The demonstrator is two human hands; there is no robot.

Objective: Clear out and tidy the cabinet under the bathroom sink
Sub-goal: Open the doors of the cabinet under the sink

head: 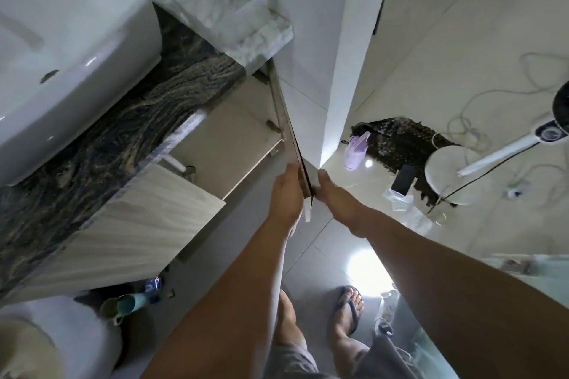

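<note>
The cabinet under the white sink (61, 49) has its left door (138, 224) closed and its right door (295, 144) swung open, seen edge-on. My left hand (284, 194) lies flat against the door's inner face near its lower corner. My right hand (337, 198) rests against the outer face opposite it. Both hands show straight fingers. Inside the opening I see a pale shelf (228, 138) and a white drain pipe (175, 164).
A dark veined countertop (123, 138) surrounds the sink. On the floor lie a purple bag (355, 148), a dark mat (397, 141), a phone (403, 180), a white fan base (446, 175) and cables. A teal cup (123, 308) and the toilet (46, 341) sit lower left.
</note>
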